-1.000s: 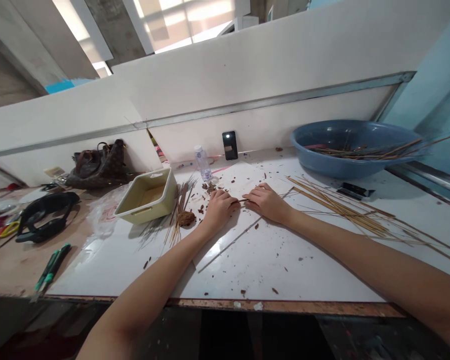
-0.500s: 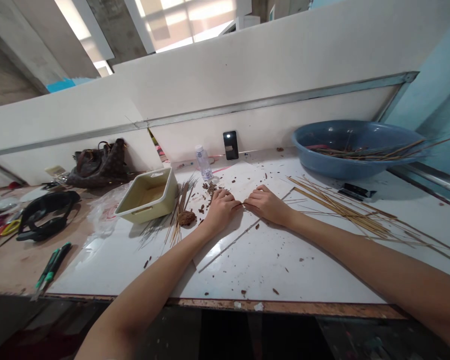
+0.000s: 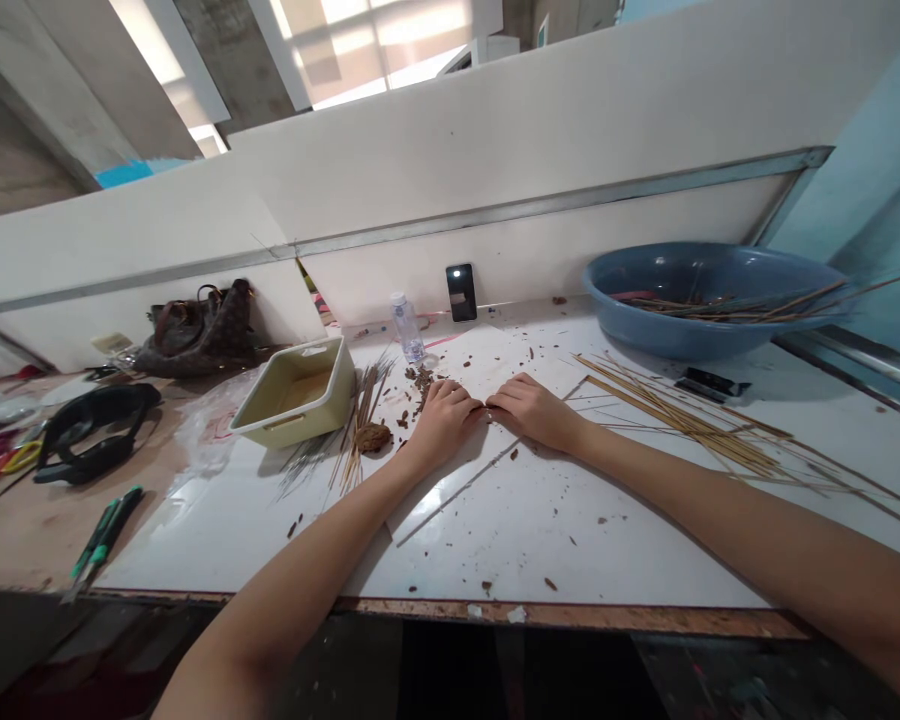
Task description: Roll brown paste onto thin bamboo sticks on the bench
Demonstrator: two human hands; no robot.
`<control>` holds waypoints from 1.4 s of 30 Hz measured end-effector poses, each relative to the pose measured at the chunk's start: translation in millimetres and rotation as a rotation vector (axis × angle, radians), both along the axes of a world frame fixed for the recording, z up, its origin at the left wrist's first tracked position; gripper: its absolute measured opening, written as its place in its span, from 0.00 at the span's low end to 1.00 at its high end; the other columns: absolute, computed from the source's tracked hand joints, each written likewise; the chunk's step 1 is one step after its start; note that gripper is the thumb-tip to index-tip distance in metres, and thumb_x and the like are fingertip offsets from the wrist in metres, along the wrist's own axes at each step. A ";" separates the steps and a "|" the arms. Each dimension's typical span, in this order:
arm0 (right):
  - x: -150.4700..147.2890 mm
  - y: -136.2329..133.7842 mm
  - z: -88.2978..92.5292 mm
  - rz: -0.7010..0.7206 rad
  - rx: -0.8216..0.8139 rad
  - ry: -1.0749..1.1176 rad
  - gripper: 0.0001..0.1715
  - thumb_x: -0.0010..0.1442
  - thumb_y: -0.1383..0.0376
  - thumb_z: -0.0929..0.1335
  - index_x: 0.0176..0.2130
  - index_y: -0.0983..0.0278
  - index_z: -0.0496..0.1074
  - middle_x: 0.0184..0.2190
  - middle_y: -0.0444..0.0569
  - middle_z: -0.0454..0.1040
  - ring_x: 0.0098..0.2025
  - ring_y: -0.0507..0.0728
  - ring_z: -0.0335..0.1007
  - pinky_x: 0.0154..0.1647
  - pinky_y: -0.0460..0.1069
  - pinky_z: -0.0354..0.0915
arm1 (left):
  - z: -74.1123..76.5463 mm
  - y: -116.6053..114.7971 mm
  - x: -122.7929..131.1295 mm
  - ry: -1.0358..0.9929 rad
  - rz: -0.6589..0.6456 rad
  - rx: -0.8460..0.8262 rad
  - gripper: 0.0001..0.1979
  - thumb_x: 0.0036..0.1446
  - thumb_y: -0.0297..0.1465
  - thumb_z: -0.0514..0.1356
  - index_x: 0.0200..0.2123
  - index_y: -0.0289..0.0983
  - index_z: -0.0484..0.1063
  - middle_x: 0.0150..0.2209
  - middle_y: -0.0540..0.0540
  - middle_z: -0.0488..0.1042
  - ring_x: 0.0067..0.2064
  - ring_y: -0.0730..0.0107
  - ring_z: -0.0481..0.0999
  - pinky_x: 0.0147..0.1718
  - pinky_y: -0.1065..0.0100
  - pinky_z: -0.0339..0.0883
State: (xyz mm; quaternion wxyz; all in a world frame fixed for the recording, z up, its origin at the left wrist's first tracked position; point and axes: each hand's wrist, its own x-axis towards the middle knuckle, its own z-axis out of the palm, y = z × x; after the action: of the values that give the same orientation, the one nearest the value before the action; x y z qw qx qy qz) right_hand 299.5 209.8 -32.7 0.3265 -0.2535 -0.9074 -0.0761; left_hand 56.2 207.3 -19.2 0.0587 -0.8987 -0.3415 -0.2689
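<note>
On the white board my left hand (image 3: 447, 415) and my right hand (image 3: 526, 408) meet almost fingertip to fingertip. Both have their fingers pinched together; what lies between them is too small to make out. A thin grey strip (image 3: 450, 502) runs slantwise across the board, passing by my right hand. Just left of my left hand lie dark brown crumbs (image 3: 421, 380) and a brown lump (image 3: 373, 437) of clay-like stuff. Thin sticks (image 3: 365, 405) are spread beside the lump, and more long tan sticks (image 3: 690, 425) lie to the right of my right hand.
A yellow-green tub (image 3: 292, 425), a clear bottle (image 3: 407, 328) and a phone (image 3: 461, 293) with its light on stand behind. The big blue basin (image 3: 712, 330) holds sticks. At left are a brown bag (image 3: 195, 330), black headgear (image 3: 94, 435) and green-black cutters (image 3: 105, 535).
My right hand's fingers have bent slightly lower and closer to the fingertips of my left hand. Everything else looks the same.
</note>
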 end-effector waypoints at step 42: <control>-0.1 6.3 -4.1 -0.034 -0.126 0.066 0.12 0.78 0.62 0.68 0.46 0.62 0.83 0.45 0.55 0.82 0.48 0.64 0.76 0.55 0.61 0.69 | -8.4 16.0 -0.3 -0.113 -0.035 -0.161 0.06 0.71 0.34 0.69 0.42 0.41 0.87 0.38 0.42 0.83 0.46 0.54 0.77 0.51 0.53 0.73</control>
State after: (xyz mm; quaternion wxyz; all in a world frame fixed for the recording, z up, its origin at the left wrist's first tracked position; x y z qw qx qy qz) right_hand 299.5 216.1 -36.8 0.3384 -0.2913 -0.8947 -0.0160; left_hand 55.8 223.3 -27.6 -0.0377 -0.8896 -0.3491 -0.2920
